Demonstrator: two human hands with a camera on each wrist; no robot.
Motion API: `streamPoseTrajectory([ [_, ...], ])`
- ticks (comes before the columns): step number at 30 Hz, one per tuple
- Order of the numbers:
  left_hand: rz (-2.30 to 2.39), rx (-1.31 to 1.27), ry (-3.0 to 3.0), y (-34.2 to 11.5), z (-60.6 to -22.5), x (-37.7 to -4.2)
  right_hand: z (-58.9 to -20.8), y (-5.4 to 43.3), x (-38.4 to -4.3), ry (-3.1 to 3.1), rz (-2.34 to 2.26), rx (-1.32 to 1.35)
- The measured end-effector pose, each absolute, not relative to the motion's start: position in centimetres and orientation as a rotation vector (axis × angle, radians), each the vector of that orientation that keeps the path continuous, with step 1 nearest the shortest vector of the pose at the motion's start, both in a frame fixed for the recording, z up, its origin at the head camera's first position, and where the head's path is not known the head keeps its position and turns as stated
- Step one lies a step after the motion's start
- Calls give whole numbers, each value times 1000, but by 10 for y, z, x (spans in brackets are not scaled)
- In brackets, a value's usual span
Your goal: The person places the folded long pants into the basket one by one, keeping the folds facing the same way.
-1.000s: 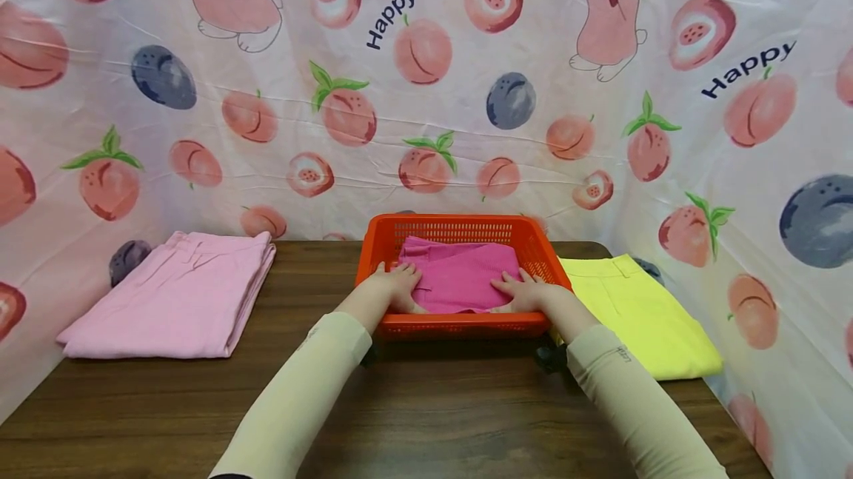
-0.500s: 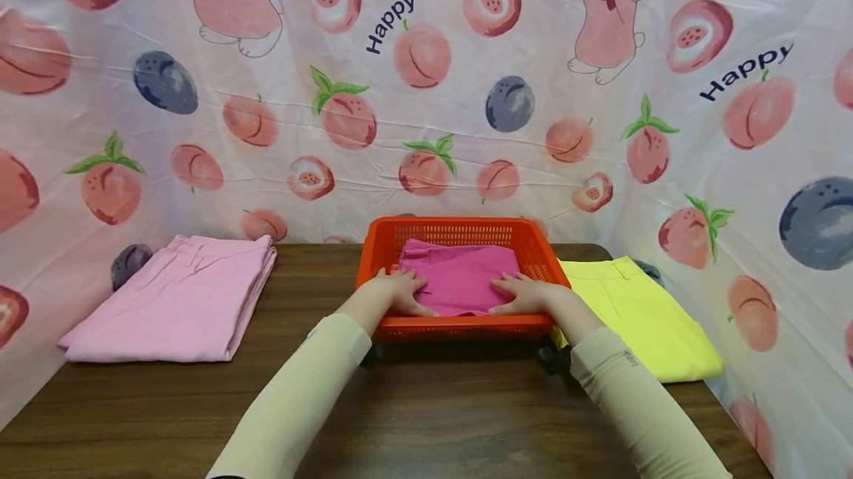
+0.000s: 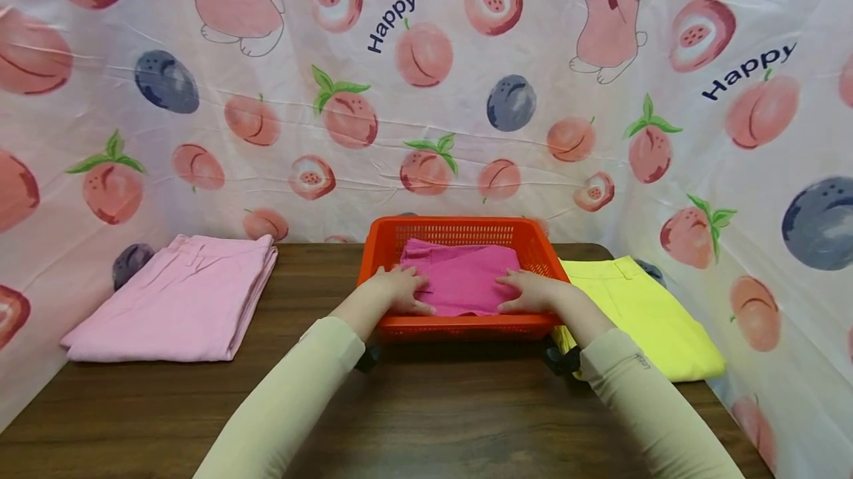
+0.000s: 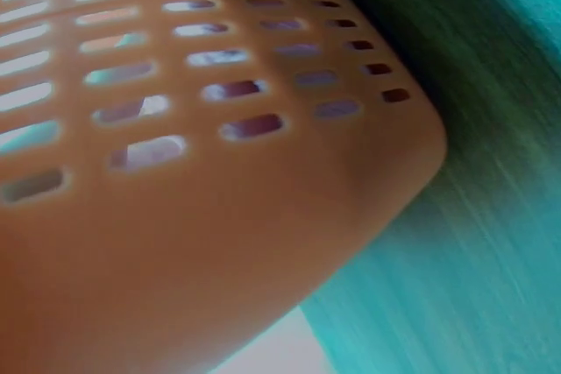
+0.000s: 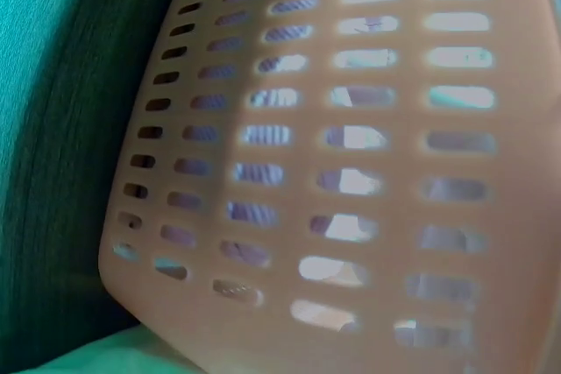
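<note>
In the head view, a folded magenta garment (image 3: pixel 466 279) lies inside a red plastic basket (image 3: pixel 466 323) with slotted walls. My left hand (image 3: pixel 397 291) reaches over the near left of the rim, fingers spread along the garment's left side. At the opposite side my right hand (image 3: pixel 536 292) rests with extended fingers on the garment's right edge. The fingers' undersides are hidden. The left wrist view shows the slotted basket wall (image 4: pixel 219 251) close up, no hand visible. Through the slots of the basket wall (image 5: pixel 521 216) in the right wrist view, bits of purplish cloth show.
A folded light pink garment (image 3: pixel 180 301) lies on the left of the dark wooden table (image 3: pixel 426 405). On the right, partly behind the basket and my right arm, lies a folded yellow garment (image 3: pixel 640 323). Fruit-printed cloth (image 3: pixel 426 94) hangs behind and along both sides.
My right hand has shifted slightly right, toward the garment's edge, and both forearms have spread a little outward. The basket and the garments look unmoved.
</note>
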State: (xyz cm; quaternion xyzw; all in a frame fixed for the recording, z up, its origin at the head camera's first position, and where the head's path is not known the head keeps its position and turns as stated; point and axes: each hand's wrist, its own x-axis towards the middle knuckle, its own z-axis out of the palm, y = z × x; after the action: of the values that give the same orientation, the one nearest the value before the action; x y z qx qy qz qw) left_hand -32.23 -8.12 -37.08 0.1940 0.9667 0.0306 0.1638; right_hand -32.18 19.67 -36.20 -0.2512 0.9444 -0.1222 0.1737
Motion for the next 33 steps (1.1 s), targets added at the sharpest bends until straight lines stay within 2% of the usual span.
streamPoseTrajectory([
  [15,29,585,2917,-80,-355,-314,-349,205,-312,2899,-220,-749],
  [33,201,623,3049,-69,-349,-303,-337,216,-287,3079,-231,-683],
])
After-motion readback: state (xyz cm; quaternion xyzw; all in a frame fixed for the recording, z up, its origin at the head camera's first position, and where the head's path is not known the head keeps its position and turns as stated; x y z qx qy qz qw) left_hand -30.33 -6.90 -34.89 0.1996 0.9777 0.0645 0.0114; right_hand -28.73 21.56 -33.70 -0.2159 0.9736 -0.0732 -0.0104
